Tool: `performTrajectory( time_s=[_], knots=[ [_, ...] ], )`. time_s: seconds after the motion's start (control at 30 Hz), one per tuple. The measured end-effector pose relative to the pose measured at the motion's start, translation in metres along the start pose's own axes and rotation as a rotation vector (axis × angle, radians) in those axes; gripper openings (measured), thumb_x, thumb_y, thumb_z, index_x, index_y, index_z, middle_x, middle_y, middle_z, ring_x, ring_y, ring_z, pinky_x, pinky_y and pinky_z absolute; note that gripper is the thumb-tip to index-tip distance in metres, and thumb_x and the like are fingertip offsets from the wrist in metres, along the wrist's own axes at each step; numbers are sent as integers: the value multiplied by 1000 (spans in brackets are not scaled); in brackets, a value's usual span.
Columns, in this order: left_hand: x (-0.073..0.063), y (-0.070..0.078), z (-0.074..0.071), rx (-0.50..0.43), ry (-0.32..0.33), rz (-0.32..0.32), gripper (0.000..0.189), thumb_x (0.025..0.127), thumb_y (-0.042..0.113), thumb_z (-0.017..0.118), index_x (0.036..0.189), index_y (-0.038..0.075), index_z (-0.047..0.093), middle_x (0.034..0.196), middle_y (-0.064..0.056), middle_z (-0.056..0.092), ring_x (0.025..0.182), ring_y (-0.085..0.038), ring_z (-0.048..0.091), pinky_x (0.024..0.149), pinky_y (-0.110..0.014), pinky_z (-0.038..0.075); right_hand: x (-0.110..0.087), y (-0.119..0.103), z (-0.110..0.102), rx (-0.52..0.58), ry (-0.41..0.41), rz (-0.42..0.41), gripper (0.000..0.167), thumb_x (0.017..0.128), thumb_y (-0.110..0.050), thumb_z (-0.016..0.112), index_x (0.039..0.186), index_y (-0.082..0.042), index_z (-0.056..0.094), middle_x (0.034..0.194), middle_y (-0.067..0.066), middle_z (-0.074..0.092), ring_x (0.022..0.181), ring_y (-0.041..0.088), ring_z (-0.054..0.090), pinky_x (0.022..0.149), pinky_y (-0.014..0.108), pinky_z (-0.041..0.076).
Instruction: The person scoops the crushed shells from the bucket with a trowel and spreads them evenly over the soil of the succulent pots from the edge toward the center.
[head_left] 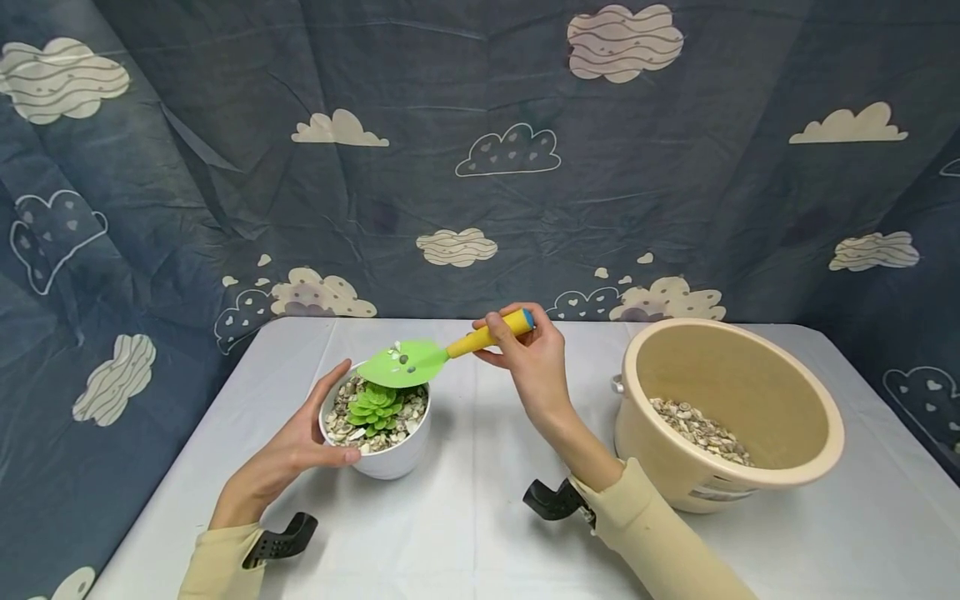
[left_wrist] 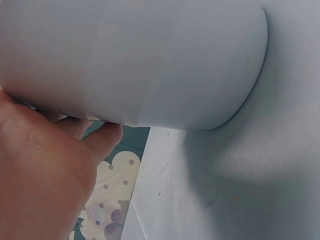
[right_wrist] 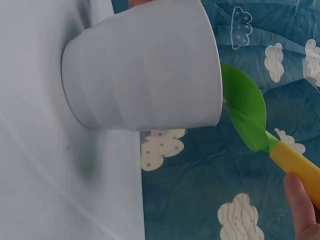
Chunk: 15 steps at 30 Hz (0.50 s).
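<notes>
A green garden trowel (head_left: 431,360) is poised over the far side of a white pot (head_left: 397,461), its long axis running aslant from upper right down to the left. The blade tip points left, at the pot's far rim, while the blue cap (head_left: 529,318) on the yellow handle (head_left: 471,342) points right and slightly up. A few small stones (head_left: 404,359) lie on the blade; whether it touches the rim cannot be told. Below and just in front of it sits a green succulent (head_left: 375,408), ringed by pebbles (head_left: 341,417) in the upright pot.

The right hand (head_left: 536,367) holds the handle near its capped end, thumb along the near side and fingers behind; its forearm slants up from the lower right. The left hand (head_left: 292,446) grips the pot from the left — thumb on the near side, fingers round the far side.

The blade hides part of the pot's far rim from the head view. Well to the right, beyond the right forearm, a beige bucket (head_left: 633,446) holds more pebbles (head_left: 701,431). Pot and bucket stand on a white-covered table (head_left: 480,517) — behind it hangs a dark blue cloth (head_left: 420,67) with cloud prints.
</notes>
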<state>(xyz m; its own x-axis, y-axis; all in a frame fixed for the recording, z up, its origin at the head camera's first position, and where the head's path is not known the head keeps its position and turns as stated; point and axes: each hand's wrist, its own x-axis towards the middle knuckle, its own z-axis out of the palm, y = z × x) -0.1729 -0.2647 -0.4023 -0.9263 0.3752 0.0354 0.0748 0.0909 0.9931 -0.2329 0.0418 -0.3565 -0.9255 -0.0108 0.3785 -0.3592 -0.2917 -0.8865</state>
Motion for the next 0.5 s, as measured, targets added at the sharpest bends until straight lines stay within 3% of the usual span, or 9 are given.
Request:
performTrajectory(
  time_s=[0.2, 0.5],
  knots=[
    [1, -1, 0, -12, -3, -7, 111, 74, 5, 80, 158, 31, 12, 160, -15, -2, 138, -45, 22, 99, -28, 40, -3, 1, -5, -31, 6, -51, 32, 95, -19, 67, 109, 4, 51, 105, 23, 67, 98, 36, 67, 77, 43, 56],
    [-2, 1, -3, -78, -51, -20, 109, 77, 1, 76, 159, 29, 9, 161, -9, -13, 143, -42, 4, 98, -25, 40, -18, -4, -4, -49, -16, -110, 24, 96, -5, 62, 111, 6, 48, 112, 23, 65, 105, 36, 65, 85, 40, 53]
  ],
)
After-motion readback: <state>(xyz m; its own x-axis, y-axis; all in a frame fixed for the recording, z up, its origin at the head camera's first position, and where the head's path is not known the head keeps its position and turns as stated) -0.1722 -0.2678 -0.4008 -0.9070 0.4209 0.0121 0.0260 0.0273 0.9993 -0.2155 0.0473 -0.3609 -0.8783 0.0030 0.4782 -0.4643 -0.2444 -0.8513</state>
